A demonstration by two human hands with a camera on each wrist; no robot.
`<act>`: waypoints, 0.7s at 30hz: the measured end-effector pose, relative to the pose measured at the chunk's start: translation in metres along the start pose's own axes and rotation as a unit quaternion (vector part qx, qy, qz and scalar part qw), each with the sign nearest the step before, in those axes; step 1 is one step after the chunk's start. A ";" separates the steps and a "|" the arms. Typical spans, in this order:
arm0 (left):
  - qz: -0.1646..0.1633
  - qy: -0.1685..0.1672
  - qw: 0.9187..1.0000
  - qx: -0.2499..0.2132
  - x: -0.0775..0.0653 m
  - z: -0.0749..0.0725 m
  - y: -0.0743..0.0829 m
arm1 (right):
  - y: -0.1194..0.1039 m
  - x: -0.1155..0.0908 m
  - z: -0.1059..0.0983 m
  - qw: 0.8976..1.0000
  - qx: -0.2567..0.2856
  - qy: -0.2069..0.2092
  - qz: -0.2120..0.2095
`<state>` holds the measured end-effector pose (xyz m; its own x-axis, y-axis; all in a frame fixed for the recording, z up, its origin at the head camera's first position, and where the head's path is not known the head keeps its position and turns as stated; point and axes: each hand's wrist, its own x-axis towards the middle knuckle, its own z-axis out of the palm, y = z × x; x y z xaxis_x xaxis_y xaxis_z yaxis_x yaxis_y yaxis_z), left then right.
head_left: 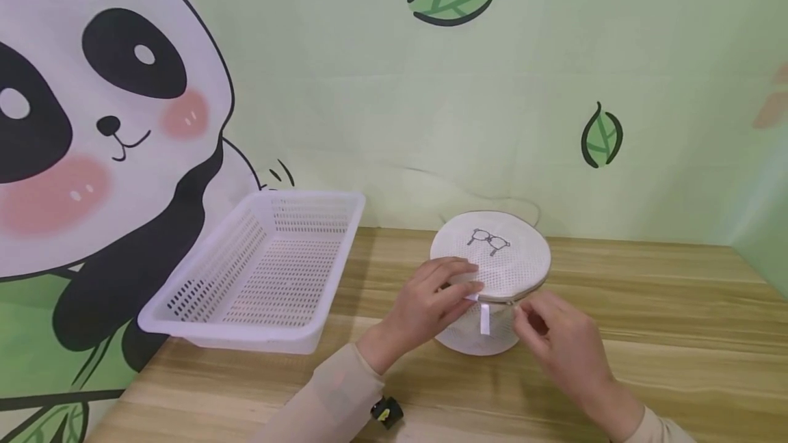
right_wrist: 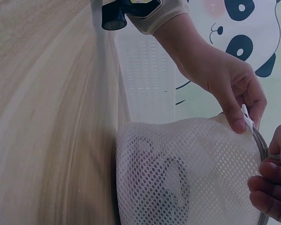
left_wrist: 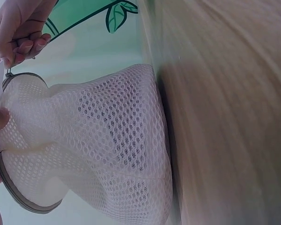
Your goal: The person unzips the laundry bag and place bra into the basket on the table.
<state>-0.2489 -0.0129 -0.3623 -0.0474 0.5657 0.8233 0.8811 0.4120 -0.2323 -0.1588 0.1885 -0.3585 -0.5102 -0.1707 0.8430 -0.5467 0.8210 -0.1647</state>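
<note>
A white cylindrical mesh laundry bag point(head_left: 520, 258) stands upright on the wooden table, its round top printed with a pair of glasses. A grey zipper point(left_wrist: 25, 204) runs around the top rim, and a white fabric tag point(head_left: 485, 320) hangs at the front. My left hand point(head_left: 431, 296) pinches the rim beside the tag between thumb and fingers. Just to the right, my right hand point(head_left: 563, 340) pinches the zipper pull point(left_wrist: 9, 71). Something dark shows faintly through the mesh in both wrist views; what it is, I cannot tell.
A white plastic basket point(head_left: 332, 292) with slotted sides sits on the table point(head_left: 677, 347) to the left of the bag. Behind the table hangs a green backdrop point(head_left: 345, 87) with a panda and leaves. A black device point(head_left: 386, 413) is strapped at the left wrist.
</note>
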 end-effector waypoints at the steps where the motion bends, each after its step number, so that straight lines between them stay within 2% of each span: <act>1: 0.000 -0.001 1.000 -0.001 0.000 0.000 0.000 | 0.000 0.000 0.000 1.000 0.000 0.000 0.000; 14: 0.004 -0.007 1.000 -0.004 0.001 -0.003 -0.001 | 0.001 0.000 -0.001 1.000 -0.003 -0.001 -0.001; 21: -0.002 0.003 1.000 -0.012 0.000 -0.002 -0.003 | 0.002 0.001 -0.003 1.000 -0.003 -0.001 0.014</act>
<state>-0.2507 -0.0160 -0.3607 -0.0479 0.5598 0.8273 0.8919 0.3968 -0.2168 -0.1586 0.1915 -0.3563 -0.5262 -0.1477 0.8374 -0.5278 0.8289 -0.1854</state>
